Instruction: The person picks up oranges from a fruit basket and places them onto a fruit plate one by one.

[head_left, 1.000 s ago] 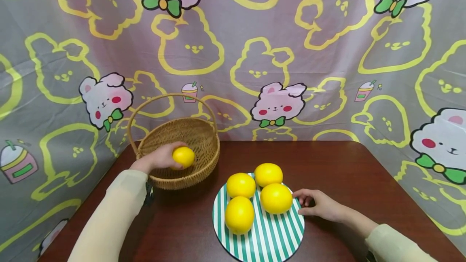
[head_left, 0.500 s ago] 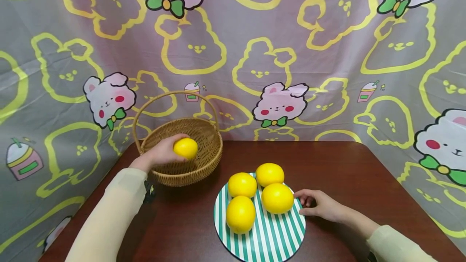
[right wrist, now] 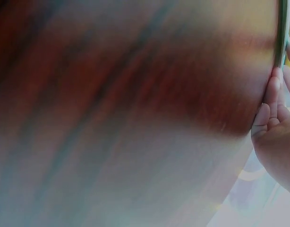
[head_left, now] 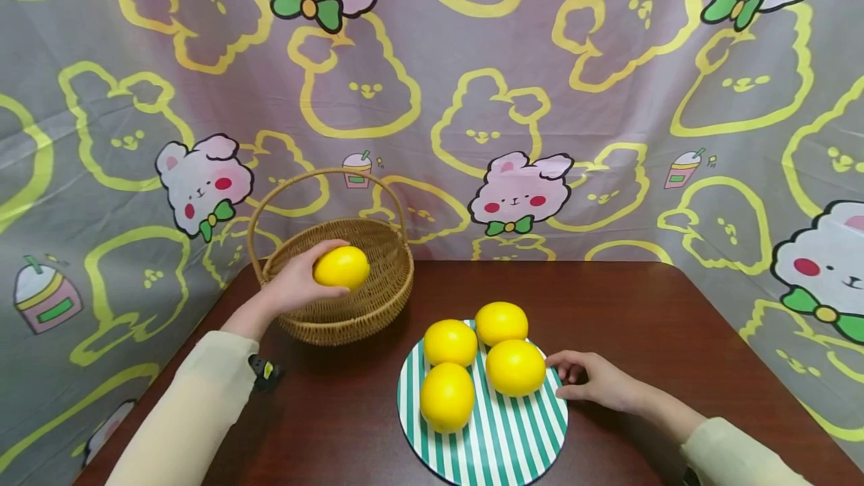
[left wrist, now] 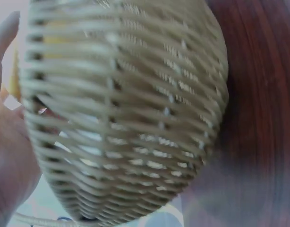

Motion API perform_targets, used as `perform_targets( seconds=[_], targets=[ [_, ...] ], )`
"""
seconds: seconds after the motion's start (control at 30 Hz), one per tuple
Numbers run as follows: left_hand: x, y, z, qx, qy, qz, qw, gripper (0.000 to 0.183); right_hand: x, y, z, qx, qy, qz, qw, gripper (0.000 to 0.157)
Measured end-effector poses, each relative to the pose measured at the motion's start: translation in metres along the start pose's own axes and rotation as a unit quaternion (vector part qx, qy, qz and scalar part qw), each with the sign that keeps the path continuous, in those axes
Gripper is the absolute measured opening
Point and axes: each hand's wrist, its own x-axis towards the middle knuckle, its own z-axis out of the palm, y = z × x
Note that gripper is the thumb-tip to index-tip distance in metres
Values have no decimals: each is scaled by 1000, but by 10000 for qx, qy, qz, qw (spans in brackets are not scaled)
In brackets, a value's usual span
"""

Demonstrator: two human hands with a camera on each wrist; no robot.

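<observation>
A yellow lemon [head_left: 342, 268] is in the grip of my left hand [head_left: 301, 276], thumb below and fingers over the top, in front of the wicker basket's [head_left: 347, 332] hollow in the head view. The basket wall covers most of that lemon in the left wrist view, with the hand [left wrist: 12, 161] at the left edge. My right hand [head_left: 601, 381] rests by the right rim of a round green-and-white striped plate [head_left: 499, 448], fingers loosely bent and fingertips at its edge. Several more lemons [head_left: 448, 397] lie on the plate.
The basket stands at the table's back left, its tall arched handle [head_left: 324, 173] upright. Dark brown wood forms the tabletop [head_left: 607, 298]. Behind and at both sides hangs a patterned curtain [head_left: 405, 43].
My left hand has risen a little with the lemon, and more of its thumb shows beneath the fruit. The right hand stays at the plate's rim.
</observation>
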Motion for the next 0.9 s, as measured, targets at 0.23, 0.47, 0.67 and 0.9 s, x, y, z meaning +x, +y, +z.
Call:
perform_targets(
  seconds=[0.23, 0.47, 0.67, 0.9],
  targets=[
    [-13, 27, 5, -275, 3, 203, 9994, 78, 0, 1, 0, -31, 10, -26, 10000, 41],
    [-23, 56, 11, -661, -107, 570, 9961, 77, 0, 2, 0, -29, 5, 13, 10000, 41],
    [-27, 72, 21, -648, -237, 994, 9927, 78, 0, 3, -1, -77, 6, -28, 10000, 42],
    [-27, 91, 40, -788, -755, 1284, 9857, 79, 0, 3, -1, -37, 12, -120, 9999, 42]
  ],
)
